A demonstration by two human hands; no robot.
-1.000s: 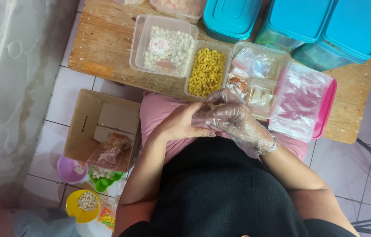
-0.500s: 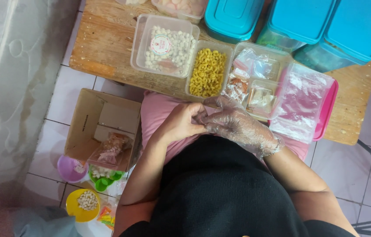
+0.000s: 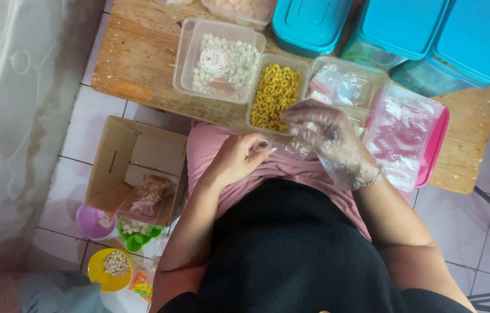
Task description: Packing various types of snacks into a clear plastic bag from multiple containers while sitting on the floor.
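A low wooden table [image 3: 141,64] stands on pale tiled floor, and the person sits against its near edge with pink cloth over the lap. Since half a second ago the two hands have come apart: the right hand [image 3: 329,136], in a loose clear plastic glove, has lifted off the lap and now hovers over the tubs at the table edge, while the left hand [image 3: 236,157] has stayed on the lap. The gloved fingers are loosely curled, half open, above a clear tub of small filled packets [image 3: 343,84] and just beside the tub of yellow ring-shaped snacks [image 3: 275,95]; whether they grip anything cannot be told through the crinkled plastic. The left hand's thumb and fingers are pinched narrow on a small clear plastic bag [image 3: 291,149], which trails to the right across the lap toward the glove. The bag is nearly see-through and its outline is hard to follow. The glove covers the small tub that showed below the packets earlier. Blue-lidded containers [image 3: 309,23] are cut off by the top edge.
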